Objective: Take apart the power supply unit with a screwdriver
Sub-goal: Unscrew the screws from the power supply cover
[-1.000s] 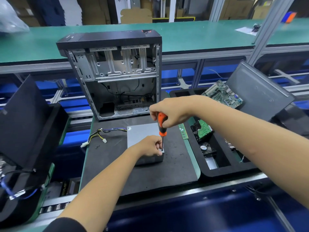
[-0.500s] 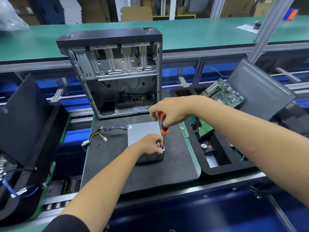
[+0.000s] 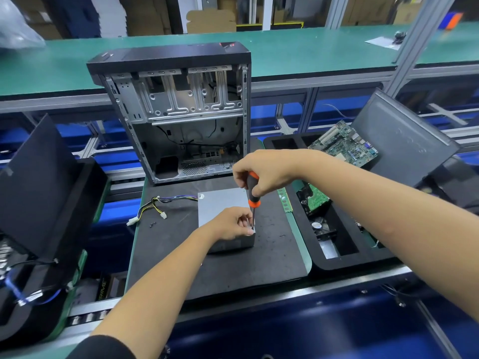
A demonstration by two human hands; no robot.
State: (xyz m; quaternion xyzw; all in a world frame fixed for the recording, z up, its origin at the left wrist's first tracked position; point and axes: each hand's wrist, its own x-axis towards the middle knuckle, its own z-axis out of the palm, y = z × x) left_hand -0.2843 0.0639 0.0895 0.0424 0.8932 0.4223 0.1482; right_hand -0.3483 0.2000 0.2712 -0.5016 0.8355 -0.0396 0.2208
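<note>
- Nearest to us, our left hand (image 3: 233, 224) rests on the near right corner of the power supply unit (image 3: 223, 206), its fingers curled around the lower end of the screwdriver shaft at that corner.
- The power supply unit is a grey metal box lying flat on the dark work mat (image 3: 220, 268), about at the middle of the mat.
- Just above, our right hand (image 3: 261, 172) grips the handle of the screwdriver (image 3: 252, 191), which is black and orange and stands nearly upright, tip down on the unit's near right corner.
- We cannot tell from here whether the tip sits in a screw; our left fingers hide that spot.
- A bundle of coloured wires (image 3: 155, 207) runs out from the unit's far left corner and lies on the mat, ending in white connectors.
- A few small dark screws (image 3: 153, 224) lie on the mat near those connectors.
- To the right of the mat we see a black foam tray (image 3: 337, 263) with cut-out compartments; a hard drive (image 3: 313, 200) rests in one.
- A green memory stick (image 3: 285, 200) lies along the mat's right edge, between the unit and the tray.
- Farther back on the tray a green motherboard (image 3: 344, 143) leans tilted, with a grey side panel (image 3: 404, 138) propped behind it.
- Behind the unit, an opened computer case (image 3: 178, 112) stands upright at the mat's far edge, with its bare metal interior facing us.
</note>
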